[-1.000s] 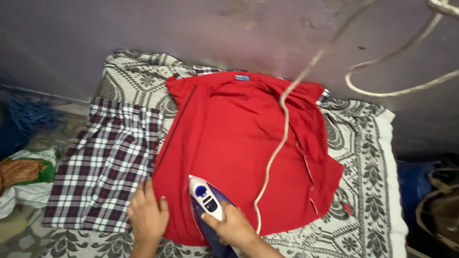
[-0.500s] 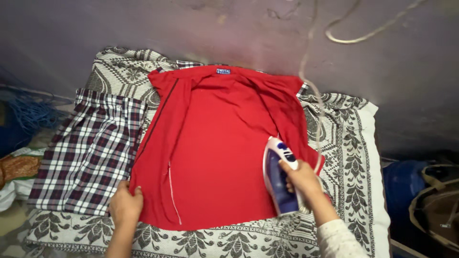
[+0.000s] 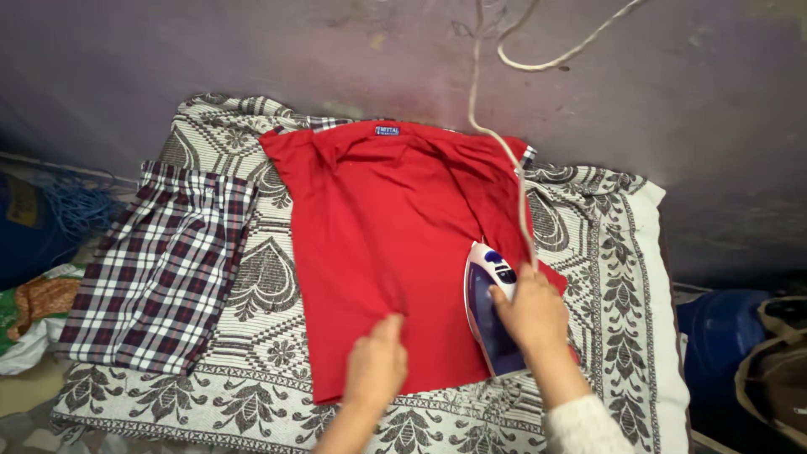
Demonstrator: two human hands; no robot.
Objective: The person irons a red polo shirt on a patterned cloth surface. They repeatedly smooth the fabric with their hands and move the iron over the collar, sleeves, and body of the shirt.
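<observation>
A red shirt [image 3: 387,227] lies flat on a patterned grey and white cloth [image 3: 252,286]. My right hand [image 3: 531,313] grips the handle of a white and blue iron [image 3: 486,304] that rests on the shirt's right lower part. The iron's pale cord [image 3: 496,126] runs up and out of view at the top. My left hand [image 3: 377,363] presses on the shirt's lower edge, fingers together, just left of the iron.
A plaid checked garment [image 3: 164,269] lies on the cloth's left side. A purple wall [image 3: 252,59] stands behind. Blue rope and bags [image 3: 50,244] sit at the left. At the right are a blue container [image 3: 714,328] and a brown bag [image 3: 777,370].
The iron went from the shirt's lower middle to its right side. My left hand moved from the shirt's left edge toward the lower middle. The view has shifted.
</observation>
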